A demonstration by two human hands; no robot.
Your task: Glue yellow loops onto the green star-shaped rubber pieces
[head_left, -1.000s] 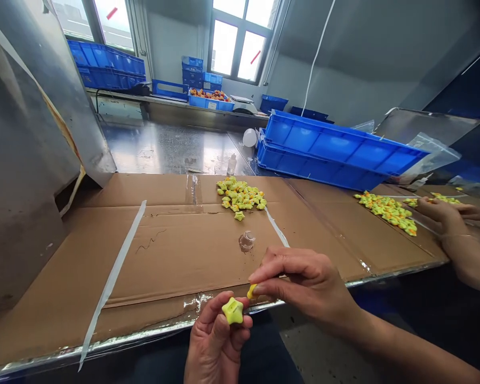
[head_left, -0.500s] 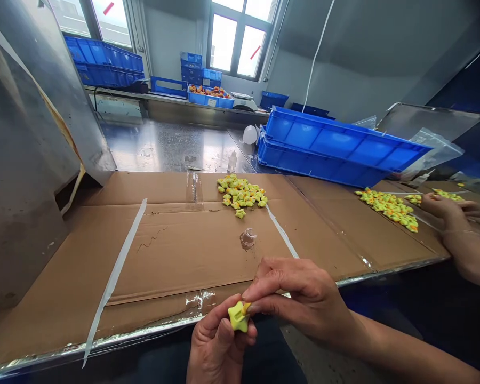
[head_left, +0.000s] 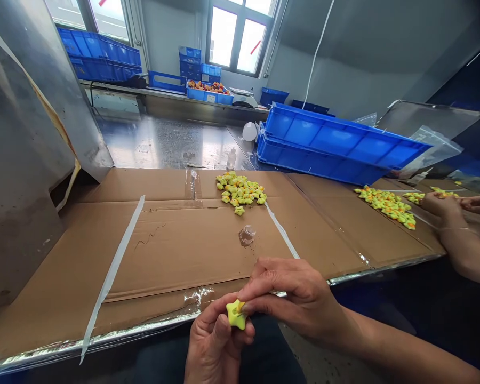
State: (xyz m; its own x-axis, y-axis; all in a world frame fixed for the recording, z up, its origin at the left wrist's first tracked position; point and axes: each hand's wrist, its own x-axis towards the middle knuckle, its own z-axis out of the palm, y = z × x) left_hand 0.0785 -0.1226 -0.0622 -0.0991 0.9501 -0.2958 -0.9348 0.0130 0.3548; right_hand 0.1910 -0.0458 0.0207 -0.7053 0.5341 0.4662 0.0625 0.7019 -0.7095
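My left hand (head_left: pixel 216 338) is closed around a small yellow star-shaped piece (head_left: pixel 235 318), with its marked face turned up towards me. At the star's upper right, my right hand (head_left: pixel 294 293) pinches a tiny orange-yellow piece (head_left: pixel 241 306) between thumb and forefinger, and its tip touches the star's face. The fingertips partly hide this small piece. Beyond my hands, a small clear cup (head_left: pixel 247 235) stands on the cardboard (head_left: pixel 176 250). Behind the cup lies a pile of similar yellow stars (head_left: pixel 242 190) with orange bits, one star (head_left: pixel 239 210) lying at its near edge.
Stacked blue crates (head_left: pixel 328 144) stand behind the cardboard on the right. A co-worker's hands (head_left: pixel 450 208) work at the far right beside another pile of yellow pieces (head_left: pixel 386 205). A metal housing (head_left: pixel 20 160) rises at the left. A small clear bottle (head_left: pixel 231 159) stands on the metal table.
The orange-yellow piece has shifted slightly inward over the star's face, near its slot. Both hands keep their grip, and the view has moved a little.
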